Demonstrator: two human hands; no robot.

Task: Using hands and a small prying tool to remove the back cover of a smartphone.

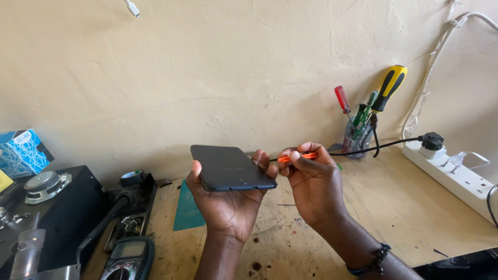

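My left hand (228, 205) holds a dark grey tablet (228, 167) flat from below, back side up, fingers wrapped round its edges. My right hand (311, 181) pinches a small orange-handled tool (298, 157) with a thin dark shaft. The tool's tip points left at the tablet's right edge, close to my left fingertips. Both hands hover above a wooden workbench (394, 207) in front of a cream wall.
A cup of screwdrivers (363, 124) stands at the back right, with a white power strip (451, 173) and black plug (430, 141) beside it. At left are a multimeter (127, 256), black box with a speaker (46, 186), tape roll (132, 178), green mat (187, 210).
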